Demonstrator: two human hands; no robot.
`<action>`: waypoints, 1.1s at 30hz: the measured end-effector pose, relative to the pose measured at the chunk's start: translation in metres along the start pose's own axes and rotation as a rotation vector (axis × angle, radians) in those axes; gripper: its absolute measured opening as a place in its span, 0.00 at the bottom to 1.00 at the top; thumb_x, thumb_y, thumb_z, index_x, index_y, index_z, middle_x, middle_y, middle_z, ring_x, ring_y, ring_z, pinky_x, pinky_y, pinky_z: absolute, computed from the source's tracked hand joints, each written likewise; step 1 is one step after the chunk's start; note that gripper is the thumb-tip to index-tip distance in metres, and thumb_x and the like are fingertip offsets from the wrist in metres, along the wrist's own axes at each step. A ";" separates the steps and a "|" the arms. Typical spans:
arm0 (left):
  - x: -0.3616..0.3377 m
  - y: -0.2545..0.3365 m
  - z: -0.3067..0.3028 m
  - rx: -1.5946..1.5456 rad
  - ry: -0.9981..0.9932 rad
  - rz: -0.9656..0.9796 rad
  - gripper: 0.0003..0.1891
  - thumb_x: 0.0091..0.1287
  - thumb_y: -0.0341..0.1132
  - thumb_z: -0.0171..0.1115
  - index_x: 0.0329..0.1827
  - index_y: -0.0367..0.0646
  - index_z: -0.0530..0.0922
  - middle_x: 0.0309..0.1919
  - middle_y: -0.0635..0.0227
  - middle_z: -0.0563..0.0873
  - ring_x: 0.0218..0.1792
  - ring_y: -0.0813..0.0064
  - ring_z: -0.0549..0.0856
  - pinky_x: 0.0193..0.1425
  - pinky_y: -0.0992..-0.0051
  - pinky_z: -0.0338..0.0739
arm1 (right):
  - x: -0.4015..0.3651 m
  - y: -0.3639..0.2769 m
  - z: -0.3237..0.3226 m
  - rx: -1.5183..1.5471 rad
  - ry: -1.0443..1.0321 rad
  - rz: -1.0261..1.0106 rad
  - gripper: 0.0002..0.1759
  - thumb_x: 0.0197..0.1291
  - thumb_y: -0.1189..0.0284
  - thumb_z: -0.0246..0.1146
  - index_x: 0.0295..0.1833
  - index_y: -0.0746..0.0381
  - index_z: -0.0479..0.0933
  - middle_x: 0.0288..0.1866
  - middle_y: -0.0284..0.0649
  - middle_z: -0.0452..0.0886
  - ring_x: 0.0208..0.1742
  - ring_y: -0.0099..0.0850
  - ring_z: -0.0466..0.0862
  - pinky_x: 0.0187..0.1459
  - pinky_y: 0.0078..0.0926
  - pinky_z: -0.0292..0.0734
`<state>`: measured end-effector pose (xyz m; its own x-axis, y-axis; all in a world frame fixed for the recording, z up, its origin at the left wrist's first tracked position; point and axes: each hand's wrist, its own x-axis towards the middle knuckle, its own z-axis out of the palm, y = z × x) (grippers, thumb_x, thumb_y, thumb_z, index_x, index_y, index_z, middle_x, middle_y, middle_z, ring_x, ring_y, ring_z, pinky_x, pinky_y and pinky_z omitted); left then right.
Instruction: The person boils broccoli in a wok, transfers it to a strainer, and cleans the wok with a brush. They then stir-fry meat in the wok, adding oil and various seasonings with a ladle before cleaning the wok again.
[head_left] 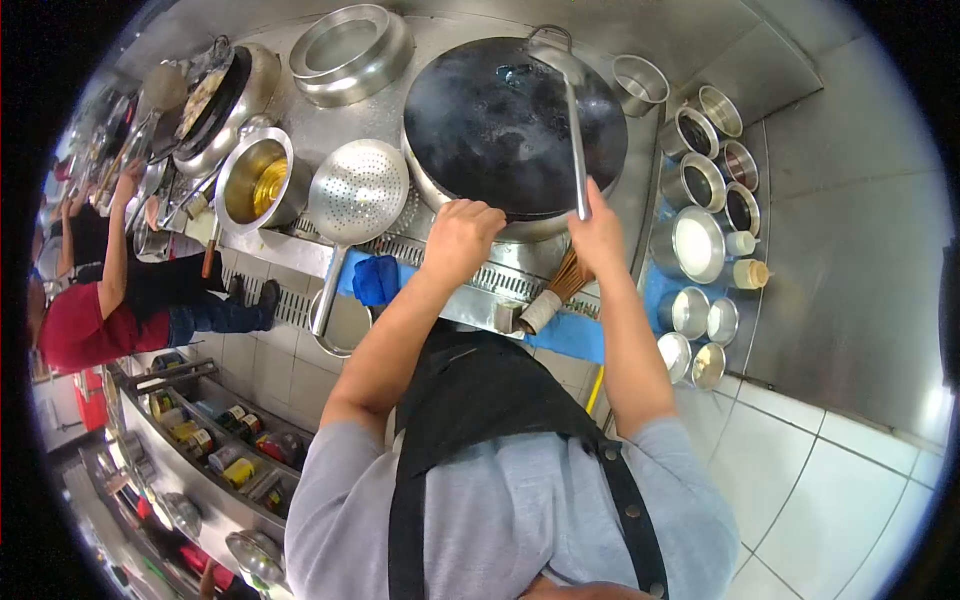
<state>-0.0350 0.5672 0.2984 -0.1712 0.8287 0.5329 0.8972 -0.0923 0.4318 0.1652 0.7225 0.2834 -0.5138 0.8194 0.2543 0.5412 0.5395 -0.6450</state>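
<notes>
A wide black wok sits on the stove, its dark surface shiny with a little steam above it. Curled at the wok's near edge, my left hand is closed on it; the part gripped is hidden under the fingers. My right hand grips the lower end of a long metal ladle. The ladle's head rests at the far rim, by the wok's loop handle. Below my right hand a bamboo wok brush lies on the stove's front ledge. A blue folded cloth is left of my left forearm.
Left of the wok are a perforated strainer, a pot of yellow oil and a steel pot. Several seasoning containers line the right side. A co-worker in a red shirt stands at the far left.
</notes>
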 end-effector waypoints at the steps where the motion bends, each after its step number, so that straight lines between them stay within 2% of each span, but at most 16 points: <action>1: -0.001 -0.001 0.001 -0.013 0.027 -0.011 0.03 0.65 0.33 0.68 0.35 0.46 0.86 0.30 0.66 0.84 0.39 0.59 0.86 0.50 0.58 0.78 | -0.019 -0.019 -0.016 0.169 -0.136 0.234 0.38 0.68 0.76 0.63 0.83 0.59 0.66 0.33 0.37 0.84 0.25 0.25 0.82 0.28 0.28 0.78; 2: -0.002 -0.003 0.002 -0.024 0.060 -0.025 0.03 0.65 0.33 0.68 0.35 0.46 0.86 0.30 0.66 0.85 0.40 0.59 0.86 0.50 0.58 0.78 | -0.027 -0.031 -0.026 0.332 -0.278 0.464 0.37 0.68 0.76 0.63 0.83 0.59 0.66 0.32 0.37 0.84 0.24 0.25 0.81 0.28 0.28 0.77; 3: -0.003 -0.004 0.002 -0.015 0.044 -0.046 0.03 0.64 0.33 0.69 0.36 0.44 0.86 0.32 0.65 0.86 0.40 0.58 0.86 0.50 0.57 0.78 | -0.023 -0.032 -0.029 0.327 -0.290 0.444 0.37 0.68 0.76 0.63 0.83 0.59 0.66 0.32 0.37 0.84 0.24 0.25 0.81 0.28 0.28 0.77; 5: -0.003 -0.009 0.005 -0.037 0.040 -0.067 0.03 0.64 0.32 0.69 0.36 0.43 0.87 0.34 0.65 0.88 0.42 0.58 0.87 0.52 0.58 0.79 | -0.023 -0.028 -0.035 0.804 -0.426 0.627 0.37 0.69 0.76 0.63 0.83 0.59 0.66 0.28 0.36 0.80 0.21 0.24 0.79 0.27 0.28 0.76; 6: -0.009 -0.009 0.008 -0.072 0.018 -0.080 0.03 0.65 0.31 0.69 0.37 0.42 0.87 0.36 0.64 0.89 0.45 0.58 0.87 0.55 0.58 0.80 | -0.020 -0.028 -0.027 0.797 -0.439 0.636 0.37 0.69 0.76 0.63 0.83 0.59 0.66 0.28 0.36 0.80 0.21 0.24 0.79 0.27 0.28 0.76; 7: -0.011 -0.004 0.005 -0.096 0.083 -0.071 0.09 0.64 0.31 0.71 0.46 0.41 0.87 0.46 0.60 0.90 0.53 0.55 0.87 0.61 0.58 0.80 | -0.008 -0.030 -0.014 0.567 -0.373 0.504 0.37 0.69 0.76 0.63 0.83 0.60 0.65 0.28 0.34 0.79 0.21 0.24 0.78 0.26 0.27 0.75; 8: -0.017 0.000 -0.004 -0.098 0.090 -0.081 0.09 0.64 0.31 0.71 0.46 0.41 0.87 0.46 0.60 0.90 0.53 0.55 0.87 0.61 0.58 0.80 | 0.000 -0.033 -0.003 0.341 -0.302 0.358 0.37 0.69 0.76 0.63 0.83 0.60 0.65 0.28 0.33 0.78 0.21 0.23 0.77 0.25 0.27 0.74; 11: -0.057 0.012 -0.045 -0.138 0.134 -0.136 0.22 0.66 0.33 0.74 0.62 0.41 0.82 0.61 0.54 0.87 0.61 0.49 0.85 0.66 0.56 0.80 | 0.012 -0.068 -0.013 0.443 -0.297 0.410 0.37 0.69 0.78 0.62 0.83 0.64 0.64 0.32 0.32 0.78 0.22 0.22 0.77 0.24 0.24 0.72; 15: -0.174 0.001 -0.081 -0.268 0.026 -0.423 0.19 0.68 0.34 0.73 0.61 0.41 0.82 0.57 0.53 0.89 0.57 0.53 0.88 0.61 0.61 0.82 | -0.005 -0.135 0.021 0.587 -0.357 0.378 0.38 0.70 0.82 0.60 0.85 0.65 0.60 0.35 0.34 0.79 0.22 0.21 0.77 0.25 0.23 0.72; 16: -0.204 0.000 -0.091 -0.312 -0.079 -0.614 0.20 0.69 0.36 0.73 0.62 0.42 0.82 0.54 0.54 0.90 0.53 0.55 0.90 0.58 0.63 0.84 | -0.003 -0.160 0.038 0.666 -0.380 0.359 0.38 0.71 0.83 0.59 0.85 0.65 0.60 0.36 0.35 0.79 0.22 0.21 0.77 0.25 0.23 0.74; 20: -0.275 -0.014 -0.126 -0.366 -0.248 -0.909 0.22 0.71 0.42 0.72 0.64 0.43 0.82 0.53 0.56 0.90 0.53 0.56 0.90 0.58 0.62 0.84 | 0.045 -0.229 0.106 1.005 -0.799 0.344 0.38 0.70 0.81 0.60 0.85 0.63 0.62 0.36 0.35 0.79 0.23 0.21 0.76 0.24 0.21 0.72; 25: -0.344 -0.061 -0.115 -0.333 -0.446 -1.129 0.31 0.69 0.55 0.72 0.67 0.42 0.82 0.55 0.50 0.90 0.54 0.51 0.90 0.62 0.58 0.83 | 0.060 -0.313 0.206 0.920 -1.051 0.303 0.32 0.69 0.81 0.62 0.78 0.67 0.69 0.34 0.36 0.79 0.23 0.24 0.77 0.24 0.22 0.72; 27: -0.383 -0.083 -0.092 -0.303 -0.675 -1.385 0.45 0.65 0.71 0.66 0.70 0.38 0.81 0.64 0.48 0.87 0.66 0.50 0.85 0.71 0.58 0.77 | 0.059 -0.325 0.244 0.768 -1.123 0.284 0.42 0.67 0.78 0.66 0.84 0.69 0.59 0.33 0.38 0.79 0.24 0.25 0.78 0.25 0.24 0.72; 28: -0.403 -0.091 -0.083 -0.303 -0.669 -1.390 0.45 0.65 0.71 0.66 0.70 0.38 0.81 0.64 0.48 0.87 0.66 0.50 0.85 0.71 0.58 0.77 | 0.059 -0.332 0.256 0.767 -1.129 0.280 0.42 0.67 0.78 0.66 0.84 0.69 0.59 0.33 0.38 0.79 0.24 0.25 0.78 0.25 0.24 0.72; 30: -0.426 -0.096 -0.079 -0.630 -0.854 -1.650 0.51 0.62 0.79 0.62 0.66 0.36 0.84 0.66 0.46 0.86 0.67 0.51 0.84 0.73 0.59 0.75 | 0.055 -0.344 0.272 0.621 -1.209 0.236 0.44 0.64 0.79 0.66 0.85 0.70 0.57 0.32 0.39 0.80 0.24 0.27 0.79 0.25 0.25 0.73; 33: -0.427 -0.095 -0.092 -0.984 -0.757 -1.725 0.48 0.65 0.78 0.61 0.62 0.37 0.87 0.64 0.48 0.87 0.67 0.52 0.84 0.73 0.59 0.74 | 0.040 -0.351 0.284 0.613 -1.161 0.278 0.39 0.63 0.81 0.65 0.80 0.73 0.63 0.30 0.39 0.80 0.23 0.27 0.79 0.25 0.27 0.74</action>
<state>-0.0843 0.1717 0.0967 -0.0026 0.3592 -0.9333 -0.4401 0.8376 0.3236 -0.2342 0.5108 0.3154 -0.8653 0.0844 -0.4941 0.4924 -0.0408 -0.8694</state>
